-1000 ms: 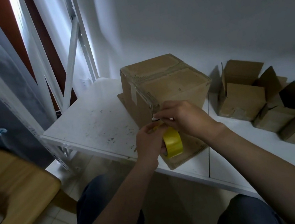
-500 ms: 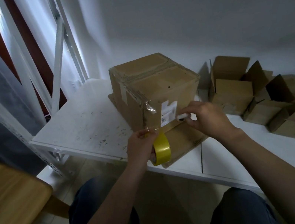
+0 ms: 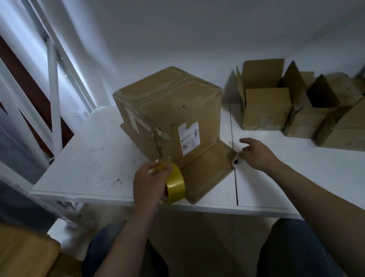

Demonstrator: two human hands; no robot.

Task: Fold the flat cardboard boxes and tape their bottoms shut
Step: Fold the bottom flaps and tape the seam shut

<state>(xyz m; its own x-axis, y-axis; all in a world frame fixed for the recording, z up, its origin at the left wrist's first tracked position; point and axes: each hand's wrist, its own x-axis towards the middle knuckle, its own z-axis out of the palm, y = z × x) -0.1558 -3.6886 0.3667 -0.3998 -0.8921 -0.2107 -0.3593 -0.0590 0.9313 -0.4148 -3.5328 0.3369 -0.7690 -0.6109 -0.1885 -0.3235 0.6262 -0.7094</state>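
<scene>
The box [image 3: 173, 115] stands near the front of the counter [image 3: 84, 164]. Its taped face is up and its lower flaps are splayed flat beneath it, one flap [image 3: 206, 173] reaching toward the person. The left hand [image 3: 153, 184] grips the yellow tape [image 3: 175, 184] at the counter's front edge, just beside the box's near corner. The right hand [image 3: 255, 155] is well apart from the left, holding nothing, its fingers loosely spread. Its tips are just beside a small white thing [image 3: 235, 162] at the flap's corner; I cannot tell whether they touch it.

Neither hand steadies the box. Pulling tape against it now would likely slide or tip it on those flaps and skew the strip. The roll hangs partly past the counter's edge, so a loosened grip could drop it to the floor. A free tape end left unheld may fold onto itself or stick back to the roll. More boxes [image 3: 265, 105] crowd the right side, leaving little room to turn this one.
</scene>
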